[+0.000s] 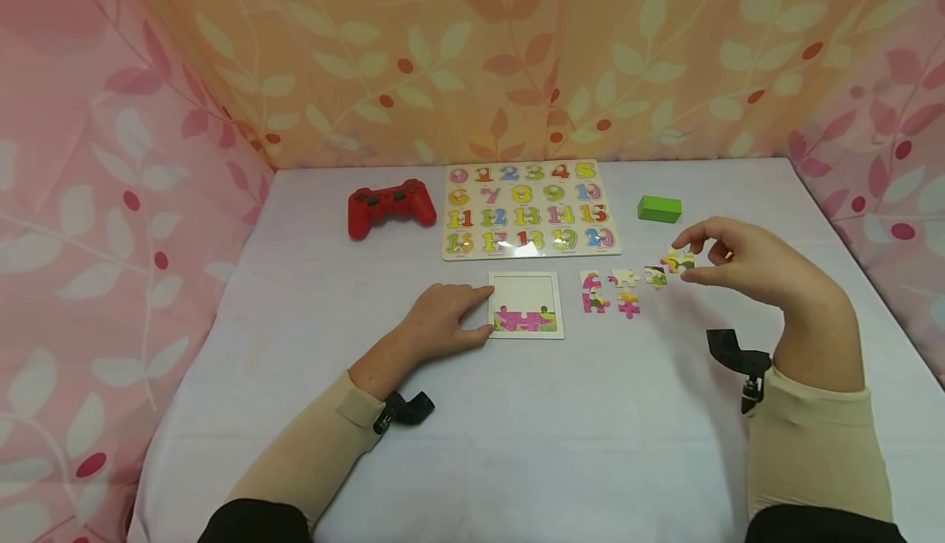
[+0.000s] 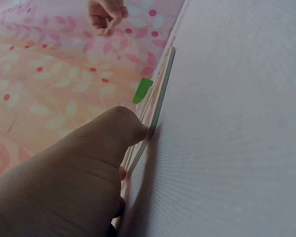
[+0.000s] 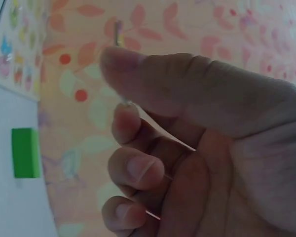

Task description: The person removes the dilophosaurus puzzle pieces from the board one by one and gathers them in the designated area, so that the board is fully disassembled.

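A small square puzzle tray (image 1: 526,290) lies flat on the table, pink and green pieces filling its lower part. My left hand (image 1: 445,318) rests at its left side, thumb near the lower corner and index finger at the upper one. Seen from the left wrist, the thumb (image 2: 130,127) touches the tray's edge. My right hand (image 1: 746,262) pinches a jigsaw piece (image 1: 679,262) between thumb and fingers, above the table. In the right wrist view the piece (image 3: 118,33) shows edge-on past the thumb tip. Several loose jigsaw pieces (image 1: 595,303) lie between tray and right hand.
Behind the tray lies a number puzzle board (image 1: 531,208) with its colourful numerals. A red game controller (image 1: 391,207) is left of the board, and a green block (image 1: 659,209) sits to its right. Patterned curtains surround the white-covered table (image 1: 517,444).
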Tool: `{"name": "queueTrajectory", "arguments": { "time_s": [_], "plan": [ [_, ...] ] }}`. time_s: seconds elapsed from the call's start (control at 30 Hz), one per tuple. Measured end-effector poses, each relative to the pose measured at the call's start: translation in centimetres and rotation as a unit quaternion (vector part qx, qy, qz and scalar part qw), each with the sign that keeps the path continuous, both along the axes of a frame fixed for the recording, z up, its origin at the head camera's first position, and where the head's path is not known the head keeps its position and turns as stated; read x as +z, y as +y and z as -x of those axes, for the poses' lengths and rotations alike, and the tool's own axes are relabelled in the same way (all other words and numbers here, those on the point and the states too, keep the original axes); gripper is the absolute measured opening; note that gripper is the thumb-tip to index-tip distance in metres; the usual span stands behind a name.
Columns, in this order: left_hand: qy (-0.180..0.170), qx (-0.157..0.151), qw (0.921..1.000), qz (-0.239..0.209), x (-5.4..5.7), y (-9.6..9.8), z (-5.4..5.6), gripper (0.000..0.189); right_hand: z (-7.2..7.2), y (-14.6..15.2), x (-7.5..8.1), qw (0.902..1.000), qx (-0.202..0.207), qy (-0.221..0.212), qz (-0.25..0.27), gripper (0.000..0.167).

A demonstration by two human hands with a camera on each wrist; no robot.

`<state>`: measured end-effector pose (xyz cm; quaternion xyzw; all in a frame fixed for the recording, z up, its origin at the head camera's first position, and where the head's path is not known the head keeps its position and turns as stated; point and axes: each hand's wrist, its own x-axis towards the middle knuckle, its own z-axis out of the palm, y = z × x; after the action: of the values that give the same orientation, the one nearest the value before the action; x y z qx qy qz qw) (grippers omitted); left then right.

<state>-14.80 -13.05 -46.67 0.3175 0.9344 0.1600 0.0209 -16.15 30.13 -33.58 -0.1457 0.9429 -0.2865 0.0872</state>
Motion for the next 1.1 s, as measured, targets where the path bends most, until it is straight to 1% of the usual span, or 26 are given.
{"name": "queueTrajectory", "arguments": {
  "time_s": [0.17,0.27,0.33,0.47,0.53,0.6,0.73,0.8,0.9,0.97,1.1],
  "plan": [
    [-0.003,0.001,1.0000,-0.001,0.0,0.0,-0.1,0.066,1.7,1.2,-2.5,0.9965,0.007,-0.083,-0.011,0.036],
    [-0.003,0.001,1.0000,-0.002,0.0,0.0,-0.1,0.066,2.5,1.4,-4.0,0.9923,0.011,-0.123,-0.014,0.036],
    [-0.001,0.001,1.0000,0.000,-0.1,0.0,-0.1,0.066,2.8,1.5,-4.9,0.9896,0.017,-0.142,-0.016,0.037],
    [0.001,0.003,1.0000,0.002,-0.1,0.0,0.0,0.066,3.3,1.2,-6.1,0.9839,0.024,-0.177,-0.015,0.039],
    [0.002,0.004,1.0000,0.002,-0.1,0.0,0.0,0.066,3.5,0.9,-6.4,0.9818,0.027,-0.188,-0.016,0.040],
    [0.002,0.004,1.0000,0.001,0.0,0.0,0.0,0.066,3.6,0.6,-6.5,0.9797,0.020,-0.198,-0.020,0.040],
    [-0.001,0.004,1.0000,0.001,0.3,0.1,-0.1,0.066,3.6,0.0,-6.3,0.9775,0.009,-0.208,-0.033,0.043],
    [-0.004,0.005,1.0000,0.001,0.4,0.1,-0.1,0.066,3.4,0.0,-6.1,0.9787,0.009,-0.201,-0.040,0.044],
    [-0.007,0.008,0.9999,0.004,0.3,0.1,-0.1,0.066,3.2,0.2,-5.6,0.9824,0.011,-0.180,-0.050,0.045],
    [-0.008,0.009,0.9999,0.005,0.2,0.1,-0.1,0.066,3.0,0.4,-5.2,0.9863,0.014,-0.156,-0.053,0.044],
    [-0.008,0.010,0.9999,0.004,0.1,0.1,-0.1,0.066,2.5,0.3,-3.6,0.9915,0.007,-0.121,-0.046,0.042]
  ]
}}
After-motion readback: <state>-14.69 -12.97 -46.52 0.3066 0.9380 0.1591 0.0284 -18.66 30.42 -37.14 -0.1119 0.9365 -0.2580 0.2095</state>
